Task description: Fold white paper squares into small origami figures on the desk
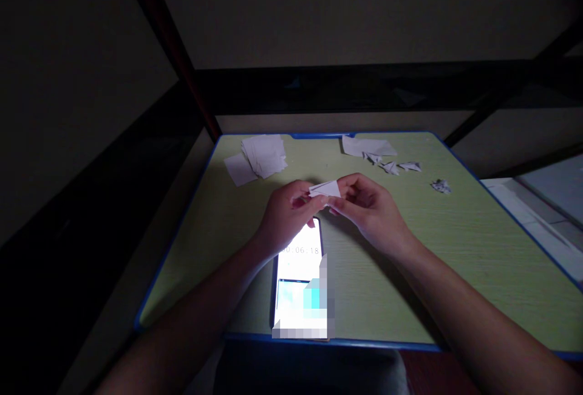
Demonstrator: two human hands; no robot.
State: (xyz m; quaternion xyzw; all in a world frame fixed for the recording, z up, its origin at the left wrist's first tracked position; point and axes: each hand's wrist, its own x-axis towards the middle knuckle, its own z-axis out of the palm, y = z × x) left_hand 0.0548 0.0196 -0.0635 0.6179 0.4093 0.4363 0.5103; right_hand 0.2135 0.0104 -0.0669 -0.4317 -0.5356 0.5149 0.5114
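Held between your two bare hands above a green tabletop [446, 273] edged in blue, a folded slip of white paper [330, 188] is pinched from both ends, just beyond the top of a lit phone [298, 266]. Your left hand [286, 209] is closed on its left end; your right hand [371, 206] grips the other, thumbs meeting near the lower edge. The slip's long axis runs left to right, roughly along the table's far edge, its narrower end toward your left hand and its broader end toward your right — a crease slants up across its face.

On the phone's bright screen, a timer reads "0:06:18", its leading characters partly covered by your left hand. Blocky pixels mask the screen's lower right, and no brand can be read. Your fingers hide the slip's underside and lower edge.

Toward the far left lies a loose stack of white paper sheets [265, 155]; at far right, a flat sheet [368, 146] sits beside small folded paper pieces [390, 168], with a crumpled bit of paper [441, 186] nearer the table's right side. Beyond the table, the surroundings sink into shadow — hard to make out.
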